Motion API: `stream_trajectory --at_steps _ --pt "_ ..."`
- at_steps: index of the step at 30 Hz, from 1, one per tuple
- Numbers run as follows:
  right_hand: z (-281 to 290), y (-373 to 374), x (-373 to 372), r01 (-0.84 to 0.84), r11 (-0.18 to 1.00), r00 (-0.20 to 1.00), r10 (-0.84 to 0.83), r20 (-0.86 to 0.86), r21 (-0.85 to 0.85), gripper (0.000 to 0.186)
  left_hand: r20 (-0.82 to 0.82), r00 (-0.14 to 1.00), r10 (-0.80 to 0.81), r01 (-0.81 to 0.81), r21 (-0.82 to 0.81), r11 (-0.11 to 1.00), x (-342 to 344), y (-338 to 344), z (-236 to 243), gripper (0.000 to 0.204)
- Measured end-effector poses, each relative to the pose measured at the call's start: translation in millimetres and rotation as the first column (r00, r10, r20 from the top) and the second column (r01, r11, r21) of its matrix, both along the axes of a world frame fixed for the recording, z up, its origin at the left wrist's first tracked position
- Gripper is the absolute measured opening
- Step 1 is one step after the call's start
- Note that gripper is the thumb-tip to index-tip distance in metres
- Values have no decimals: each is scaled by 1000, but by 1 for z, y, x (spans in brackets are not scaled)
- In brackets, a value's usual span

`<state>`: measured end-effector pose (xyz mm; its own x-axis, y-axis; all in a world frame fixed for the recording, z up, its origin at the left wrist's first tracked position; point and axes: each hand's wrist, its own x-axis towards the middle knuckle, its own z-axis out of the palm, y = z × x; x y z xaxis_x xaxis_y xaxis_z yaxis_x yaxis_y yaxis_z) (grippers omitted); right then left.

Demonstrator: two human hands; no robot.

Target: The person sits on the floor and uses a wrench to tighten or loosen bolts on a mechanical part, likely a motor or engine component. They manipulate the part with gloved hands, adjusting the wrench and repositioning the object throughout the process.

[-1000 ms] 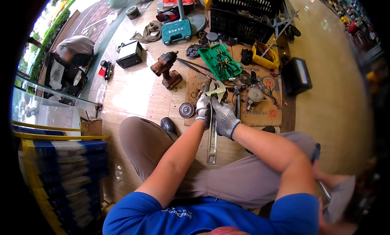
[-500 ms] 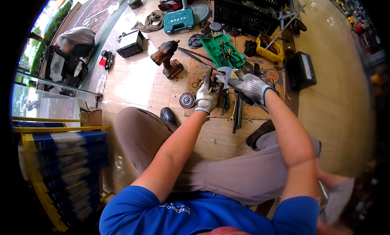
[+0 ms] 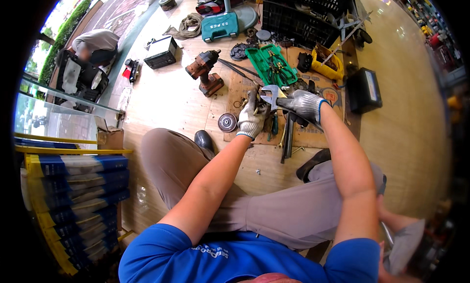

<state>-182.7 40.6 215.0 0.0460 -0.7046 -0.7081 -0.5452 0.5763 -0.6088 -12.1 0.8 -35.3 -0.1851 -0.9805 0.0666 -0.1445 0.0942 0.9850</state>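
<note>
My right hand (image 3: 307, 106), in a white and grey work glove, is closed around the handle of an adjustable wrench (image 3: 273, 94). The wrench's silver jaws point left, right beside the fingertips of my left hand (image 3: 251, 118). That gloved left hand is closed too, with its fingers bent around a small part I cannot make out. Below both hands lies a worn cardboard sheet (image 3: 311, 137). On it rest a green-handled screwdriver (image 3: 274, 124) and dark metal bars (image 3: 288, 142). A round grooved metal disc (image 3: 227, 122) sits left of my left hand.
Beyond my hands are an open green tool case (image 3: 274, 67), an orange-brown cordless impact wrench (image 3: 204, 72) and a yellow tray (image 3: 327, 63). A black battery-like box (image 3: 364, 90) stands at right, a black crate (image 3: 303, 19) behind. Another person (image 3: 95, 45) crouches at far left.
The wrench's jaws have tilted slightly and sit a little closer to my left fingers. Both hands keep their closed grips. The whole view has shifted slightly.
</note>
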Motion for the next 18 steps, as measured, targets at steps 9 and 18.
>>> stream_trajectory --at_steps 9,18 --pt "-19 2 -15 -5 1000 1000 5 22 22 49 139 989 -55 61 -41 997 -6 19 52 70" --pt "-25 8 2 49 999 998 -49 38 12 48 176 984 -30 52 -119 992 5 14 59 68"
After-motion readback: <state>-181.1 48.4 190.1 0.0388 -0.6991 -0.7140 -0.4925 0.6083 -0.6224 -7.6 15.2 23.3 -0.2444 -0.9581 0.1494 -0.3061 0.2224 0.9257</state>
